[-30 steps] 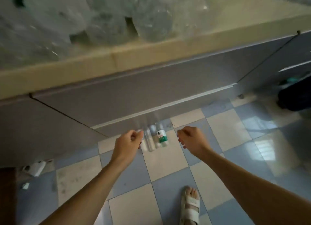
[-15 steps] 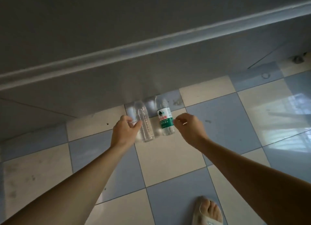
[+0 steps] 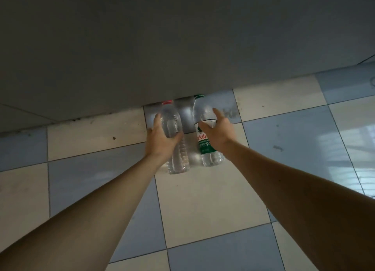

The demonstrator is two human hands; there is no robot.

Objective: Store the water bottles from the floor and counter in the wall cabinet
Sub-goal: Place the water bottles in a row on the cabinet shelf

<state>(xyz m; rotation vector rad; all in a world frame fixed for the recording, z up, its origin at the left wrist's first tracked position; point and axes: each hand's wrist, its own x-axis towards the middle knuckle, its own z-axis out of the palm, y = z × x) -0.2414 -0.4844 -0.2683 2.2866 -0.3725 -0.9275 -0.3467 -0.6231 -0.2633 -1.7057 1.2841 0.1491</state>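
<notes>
Nearest to us, both forearms stretch out over the blue-and-cream tiled floor [image 3: 203, 205]. Our left hand [image 3: 162, 137] is curled round the upper body of the clear red-capped bottle [image 3: 176, 149], thumb on its right side. Our right hand [image 3: 218, 133] cups the green-labelled bottle [image 3: 205, 128] from the right, index finger stretched along its shoulder, thumb on the label; whether the remaining fingers have closed behind it we cannot tell. Both bottles stand on the floor, close together, just in front of the grey cabinet base [image 3: 162, 57]. To lift well, we should close the right hand fully before rising, squeeze the thin walls only lightly, and raise both bottles straight up so neither knocks the cabinet front.
</notes>
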